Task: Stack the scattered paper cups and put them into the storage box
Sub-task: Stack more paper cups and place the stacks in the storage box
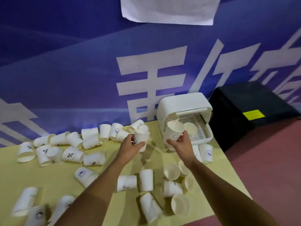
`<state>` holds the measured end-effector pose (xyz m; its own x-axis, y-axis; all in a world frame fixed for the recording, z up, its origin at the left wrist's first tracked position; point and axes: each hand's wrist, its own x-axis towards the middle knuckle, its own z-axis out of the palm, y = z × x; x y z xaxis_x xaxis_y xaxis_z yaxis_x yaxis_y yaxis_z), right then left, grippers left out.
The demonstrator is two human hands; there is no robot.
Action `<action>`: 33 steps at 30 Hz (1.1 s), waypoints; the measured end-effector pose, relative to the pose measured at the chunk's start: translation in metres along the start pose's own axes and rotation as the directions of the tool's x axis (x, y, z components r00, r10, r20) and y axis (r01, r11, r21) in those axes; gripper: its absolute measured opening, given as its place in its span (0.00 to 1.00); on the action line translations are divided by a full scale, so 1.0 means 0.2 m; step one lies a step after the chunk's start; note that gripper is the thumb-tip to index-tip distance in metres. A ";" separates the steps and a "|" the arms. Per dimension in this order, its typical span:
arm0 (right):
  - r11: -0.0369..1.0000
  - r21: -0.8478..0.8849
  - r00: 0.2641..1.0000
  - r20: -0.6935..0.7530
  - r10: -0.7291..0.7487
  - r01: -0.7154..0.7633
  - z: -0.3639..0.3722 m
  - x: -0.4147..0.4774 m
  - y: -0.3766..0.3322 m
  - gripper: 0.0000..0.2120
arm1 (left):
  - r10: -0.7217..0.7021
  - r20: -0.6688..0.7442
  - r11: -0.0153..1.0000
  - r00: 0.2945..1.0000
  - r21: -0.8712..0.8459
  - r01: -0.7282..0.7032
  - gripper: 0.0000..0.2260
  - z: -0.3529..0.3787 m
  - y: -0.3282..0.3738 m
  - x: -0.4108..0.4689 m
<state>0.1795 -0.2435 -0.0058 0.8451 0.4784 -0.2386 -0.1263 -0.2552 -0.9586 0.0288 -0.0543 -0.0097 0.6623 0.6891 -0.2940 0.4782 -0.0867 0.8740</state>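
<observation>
- Nearest the camera, loose white paper cups [150, 207] lie on their sides across the pale yellow-green table [57, 176]. Some show printed marks and a few turn their open mouths towards the viewer.
- Both bare forearms reach out over this litter. More tipped cups [171, 171] are bunched between them and under the right arm.
- The left hand [132, 145] is curled round a white paper cup [141, 139] and holds it roughly upright above the table, left of the box.
- The right hand [180, 144] grasps a smiley-printed white paper cup [173, 132] by its lower part. The cup is tilted, with its mouth raised just in front of the box opening, and hides part of the interior.
- Two upright cups [205, 152] stand just right of the right wrist, close to the front of the box.
- The white plastic storage box [182, 101] sits at the table's far right corner with its rounded lid swung up. A cup [189, 129] lies inside on the slatted tray, mouth outward.
- A ragged row of fallen cups [91, 137] runs along the far table edge to the left.
- Right of the table, a black case with a yellow label [244, 103] stands on the reddish floor [268, 160].
- Behind everything hangs a blue banner with large white characters [65, 79]. A white paper sheet [166, 8] is fixed near its top.
</observation>
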 end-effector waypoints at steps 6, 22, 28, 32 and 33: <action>0.997 -0.037 0.974 -0.215 -0.073 0.067 -0.30 0.10 0.02 0.31 | 0.012 0.067 1.000 0.998 0.022 -0.014 0.21 0.24 0.12 0.02; 0.961 -0.265 0.974 -0.184 -0.135 0.083 -0.41 0.43 0.11 0.34 | -0.034 0.136 0.993 0.990 0.121 0.018 0.22 0.45 0.14 0.02; 0.955 -0.291 0.977 -0.182 -0.111 0.054 -0.40 0.42 0.13 0.33 | -0.046 0.129 0.991 0.991 0.134 0.029 0.22 0.42 0.10 0.01; 0.939 -0.341 0.974 -0.200 -0.108 0.034 -0.38 0.32 0.14 0.40 | -0.047 0.121 0.992 0.992 0.121 0.032 0.21 0.41 0.09 0.00; 0.932 -0.358 0.970 -0.206 -0.132 0.051 -0.37 0.30 0.15 0.39 | -0.044 0.121 0.993 0.992 0.116 0.030 0.21 0.40 0.10 0.00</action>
<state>0.2641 -0.2845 -0.0363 0.9431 0.3244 -0.0724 0.1117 -0.5143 -0.8503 0.0844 -0.1144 -0.0243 0.7057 0.5999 -0.3771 0.5615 -0.1488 0.8140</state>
